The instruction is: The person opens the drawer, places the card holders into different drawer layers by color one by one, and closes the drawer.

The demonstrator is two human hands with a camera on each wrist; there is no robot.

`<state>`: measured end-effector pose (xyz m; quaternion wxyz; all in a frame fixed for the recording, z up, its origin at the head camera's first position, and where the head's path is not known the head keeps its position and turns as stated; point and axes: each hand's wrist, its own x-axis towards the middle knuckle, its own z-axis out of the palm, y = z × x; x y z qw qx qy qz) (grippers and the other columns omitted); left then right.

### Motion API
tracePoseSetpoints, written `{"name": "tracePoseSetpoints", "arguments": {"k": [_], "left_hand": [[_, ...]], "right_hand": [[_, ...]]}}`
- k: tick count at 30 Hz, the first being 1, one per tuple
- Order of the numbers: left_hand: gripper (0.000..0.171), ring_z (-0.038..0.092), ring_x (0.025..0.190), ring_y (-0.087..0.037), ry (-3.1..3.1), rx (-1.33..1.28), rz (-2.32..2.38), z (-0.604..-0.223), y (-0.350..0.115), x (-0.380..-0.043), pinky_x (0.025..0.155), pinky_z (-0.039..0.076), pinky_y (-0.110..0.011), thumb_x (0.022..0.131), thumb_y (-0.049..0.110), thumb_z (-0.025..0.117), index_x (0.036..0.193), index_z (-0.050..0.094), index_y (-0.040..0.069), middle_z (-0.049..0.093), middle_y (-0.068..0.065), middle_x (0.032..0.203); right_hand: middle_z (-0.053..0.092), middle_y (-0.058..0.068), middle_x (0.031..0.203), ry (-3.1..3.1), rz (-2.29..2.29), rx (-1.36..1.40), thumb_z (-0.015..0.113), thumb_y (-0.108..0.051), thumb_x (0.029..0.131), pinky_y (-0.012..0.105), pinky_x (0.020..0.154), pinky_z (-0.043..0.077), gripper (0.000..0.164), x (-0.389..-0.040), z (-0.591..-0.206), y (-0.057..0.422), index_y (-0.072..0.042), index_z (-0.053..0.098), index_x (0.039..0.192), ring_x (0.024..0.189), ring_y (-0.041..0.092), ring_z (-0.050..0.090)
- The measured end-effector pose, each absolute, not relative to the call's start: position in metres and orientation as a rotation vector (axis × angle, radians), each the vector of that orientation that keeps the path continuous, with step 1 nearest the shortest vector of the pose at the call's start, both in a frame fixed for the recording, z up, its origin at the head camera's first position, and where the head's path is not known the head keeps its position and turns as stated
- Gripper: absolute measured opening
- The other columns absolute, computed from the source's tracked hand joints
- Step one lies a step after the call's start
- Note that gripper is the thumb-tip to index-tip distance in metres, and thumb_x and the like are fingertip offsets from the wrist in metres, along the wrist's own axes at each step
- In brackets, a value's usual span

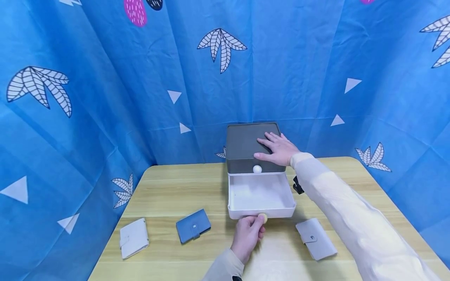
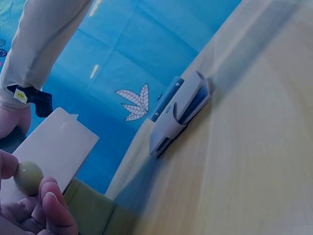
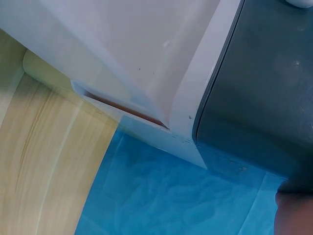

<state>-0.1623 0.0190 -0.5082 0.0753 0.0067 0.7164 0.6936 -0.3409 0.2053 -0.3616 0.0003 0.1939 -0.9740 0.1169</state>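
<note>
A small two-tier drawer box [image 1: 246,142] stands at the back of the table, its dark grey upper part bearing a white round knob [image 1: 257,169]. Below it, a white drawer [image 1: 261,213] is pulled out toward me. At the drawer's front, my left hand [image 1: 246,234] pinches its pale yellow round knob [image 2: 28,178] between thumb and fingers. My right hand [image 1: 277,150] rests with spread fingers on the grey top, near its right side. In the right wrist view, only a bit of that hand shows beside the dark grey drawer front [image 3: 264,93].
A blue snap-strap card holder [image 1: 193,225] lies left of the drawer, with a white one [image 1: 134,238] farther left. A light grey one [image 1: 316,239] lies to the right, below my right sleeve [image 1: 351,218]. Blue printed curtain [image 1: 225,93] hangs behind the wooden table [image 1: 183,183].
</note>
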Motion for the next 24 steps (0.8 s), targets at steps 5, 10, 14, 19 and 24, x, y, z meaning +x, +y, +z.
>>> {"name": "tracePoseSetpoints", "arguments": {"k": [5, 10, 14, 19, 24], "left_hand": [[0.044, 0.052, 0.050, -0.011, 2.140, 0.015, 2.069, -0.506, 0.016, -0.154, 0.046, 0.044, -0.021, 0.089, 0.040, 0.066, 0.075, 0.067, -0.002, 0.060, 0.000, 0.061], [0.044, 0.051, 0.049, -0.010, 2.152, 0.005, 2.052, -0.504, 0.013, -0.148, 0.046, 0.044, -0.021, 0.089, 0.038, 0.066, 0.073, 0.066, -0.003, 0.059, 0.000, 0.060], [0.045, 0.051, 0.049, -0.009, 2.175, 0.003, 2.041, -0.504, 0.011, -0.147, 0.045, 0.042, -0.019, 0.088, 0.039, 0.066, 0.072, 0.066, -0.002, 0.060, 0.000, 0.060], [0.046, 0.052, 0.049, -0.010, 2.167, -0.003, 2.056, -0.505, 0.011, -0.147, 0.045, 0.041, -0.019, 0.088, 0.039, 0.067, 0.072, 0.066, -0.004, 0.060, 0.000, 0.060], [0.045, 0.052, 0.049, -0.010, 2.142, -0.004, 2.074, -0.506, 0.011, -0.147, 0.046, 0.042, -0.019, 0.088, 0.038, 0.068, 0.072, 0.065, -0.005, 0.060, 0.000, 0.060]], "right_hand": [[0.014, 0.012, 0.160, -3.068, 0.369, 0.615, 0.036, -0.080, 0.084, 0.050, 0.116, -0.004, 0.090, -0.340, -0.360, 0.205, -0.022, 0.028, 0.153, 0.147, 0.028, 0.006], [0.014, 0.011, 0.160, -3.064, 0.364, 0.617, 0.035, -0.081, 0.083, 0.049, 0.116, -0.003, 0.090, -0.342, -0.360, 0.206, -0.024, 0.028, 0.153, 0.147, 0.027, 0.007], [0.015, 0.011, 0.160, -3.056, 0.348, 0.620, 0.035, -0.080, 0.084, 0.049, 0.116, -0.003, 0.089, -0.343, -0.360, 0.207, -0.025, 0.028, 0.153, 0.147, 0.027, 0.007], [0.015, 0.009, 0.160, -3.052, 0.348, 0.622, 0.034, -0.081, 0.083, 0.048, 0.117, -0.002, 0.089, -0.344, -0.361, 0.206, -0.025, 0.028, 0.153, 0.147, 0.026, 0.008], [0.016, 0.010, 0.159, -3.055, 0.363, 0.619, 0.035, -0.080, 0.084, 0.048, 0.117, -0.003, 0.089, -0.343, -0.360, 0.206, -0.025, 0.029, 0.152, 0.147, 0.027, 0.008]]}}
